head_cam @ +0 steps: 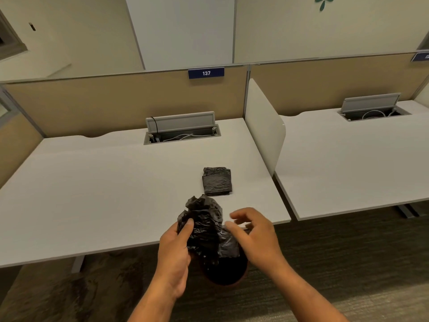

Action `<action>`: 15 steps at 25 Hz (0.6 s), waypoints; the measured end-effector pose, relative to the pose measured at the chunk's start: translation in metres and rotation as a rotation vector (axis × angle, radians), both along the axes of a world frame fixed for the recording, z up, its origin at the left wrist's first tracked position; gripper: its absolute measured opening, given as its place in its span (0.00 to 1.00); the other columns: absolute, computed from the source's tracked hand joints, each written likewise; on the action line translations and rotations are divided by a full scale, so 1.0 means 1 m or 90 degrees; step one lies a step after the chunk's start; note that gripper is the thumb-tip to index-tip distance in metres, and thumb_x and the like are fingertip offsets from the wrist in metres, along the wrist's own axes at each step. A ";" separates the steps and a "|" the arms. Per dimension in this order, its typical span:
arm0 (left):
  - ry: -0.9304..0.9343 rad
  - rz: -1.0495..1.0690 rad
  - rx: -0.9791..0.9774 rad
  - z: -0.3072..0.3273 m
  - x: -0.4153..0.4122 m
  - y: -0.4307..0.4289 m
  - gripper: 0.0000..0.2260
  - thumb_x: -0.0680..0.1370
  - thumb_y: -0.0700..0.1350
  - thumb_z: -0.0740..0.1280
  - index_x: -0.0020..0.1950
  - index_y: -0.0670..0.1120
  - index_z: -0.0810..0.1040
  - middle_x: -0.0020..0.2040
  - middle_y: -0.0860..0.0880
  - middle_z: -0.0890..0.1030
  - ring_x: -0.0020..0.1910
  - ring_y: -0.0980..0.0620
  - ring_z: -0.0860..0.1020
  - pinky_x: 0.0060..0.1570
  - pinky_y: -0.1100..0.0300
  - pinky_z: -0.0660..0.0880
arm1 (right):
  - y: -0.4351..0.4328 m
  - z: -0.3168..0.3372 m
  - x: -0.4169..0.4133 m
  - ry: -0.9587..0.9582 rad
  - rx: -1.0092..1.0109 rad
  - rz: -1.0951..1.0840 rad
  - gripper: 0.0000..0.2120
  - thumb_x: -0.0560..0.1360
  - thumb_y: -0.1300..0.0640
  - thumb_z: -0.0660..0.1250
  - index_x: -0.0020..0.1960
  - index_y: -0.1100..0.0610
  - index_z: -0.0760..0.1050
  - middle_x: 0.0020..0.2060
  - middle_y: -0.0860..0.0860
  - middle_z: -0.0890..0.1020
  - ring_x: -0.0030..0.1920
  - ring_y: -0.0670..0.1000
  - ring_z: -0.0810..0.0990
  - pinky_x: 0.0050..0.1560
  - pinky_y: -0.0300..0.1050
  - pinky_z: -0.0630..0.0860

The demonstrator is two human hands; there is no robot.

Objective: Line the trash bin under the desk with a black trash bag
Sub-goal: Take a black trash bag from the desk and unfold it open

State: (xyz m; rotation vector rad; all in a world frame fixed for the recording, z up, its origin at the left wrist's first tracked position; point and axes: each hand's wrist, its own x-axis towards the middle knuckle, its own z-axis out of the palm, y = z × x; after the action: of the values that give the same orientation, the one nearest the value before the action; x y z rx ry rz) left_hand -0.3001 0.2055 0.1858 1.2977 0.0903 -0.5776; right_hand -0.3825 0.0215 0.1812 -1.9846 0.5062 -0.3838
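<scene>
While left hand (175, 246) grips, bag (204, 228) between hands — bin (224, 273) below

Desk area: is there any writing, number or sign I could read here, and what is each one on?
"137": white digits on the blue plate fixed to the top edge of the tan partition behind the nearer desk.
A second blue plate on the partition at the right edge: cut off, unreadable.
Green leaf-shaped mark on the wall: no words.
Nothing readable on the black trash bag or the folded bags.
</scene>
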 end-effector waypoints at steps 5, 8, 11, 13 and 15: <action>-0.062 -0.056 0.022 0.012 -0.008 -0.004 0.12 0.78 0.55 0.73 0.58 0.54 0.90 0.58 0.46 0.91 0.60 0.51 0.88 0.64 0.46 0.80 | 0.019 0.013 0.018 -0.020 -0.137 0.047 0.16 0.76 0.40 0.73 0.60 0.45 0.81 0.53 0.38 0.83 0.56 0.38 0.81 0.62 0.43 0.79; -0.048 -0.024 0.002 0.013 -0.005 -0.001 0.12 0.78 0.55 0.74 0.57 0.51 0.90 0.57 0.45 0.91 0.59 0.49 0.88 0.63 0.46 0.80 | 0.018 0.013 0.019 -0.039 -0.129 0.028 0.06 0.80 0.46 0.71 0.54 0.45 0.83 0.45 0.39 0.85 0.50 0.42 0.83 0.59 0.54 0.81; -0.020 0.051 -0.015 0.011 0.003 0.006 0.09 0.83 0.49 0.72 0.54 0.48 0.91 0.56 0.43 0.91 0.57 0.47 0.89 0.58 0.49 0.81 | 0.015 0.007 0.013 -0.060 -0.109 -0.009 0.07 0.81 0.47 0.69 0.54 0.44 0.85 0.45 0.37 0.86 0.51 0.41 0.84 0.56 0.53 0.83; 0.006 0.097 -0.012 0.009 0.010 0.011 0.10 0.84 0.46 0.70 0.51 0.47 0.91 0.54 0.42 0.91 0.55 0.46 0.89 0.56 0.50 0.81 | 0.010 0.001 0.008 -0.070 -0.089 -0.036 0.06 0.81 0.48 0.69 0.55 0.43 0.85 0.46 0.36 0.86 0.53 0.40 0.84 0.54 0.48 0.83; 0.023 0.124 -0.007 0.009 0.016 0.015 0.10 0.84 0.45 0.70 0.48 0.47 0.91 0.53 0.42 0.91 0.54 0.46 0.88 0.56 0.50 0.81 | 0.006 -0.004 0.003 -0.077 -0.061 -0.048 0.06 0.81 0.50 0.69 0.54 0.41 0.84 0.49 0.36 0.86 0.53 0.41 0.84 0.52 0.43 0.83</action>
State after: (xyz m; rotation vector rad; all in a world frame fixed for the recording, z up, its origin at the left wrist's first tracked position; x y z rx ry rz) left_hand -0.2836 0.2205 0.1946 1.2517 0.2403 -0.4351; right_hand -0.3797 0.0273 0.1767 -2.0234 0.4951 -0.5812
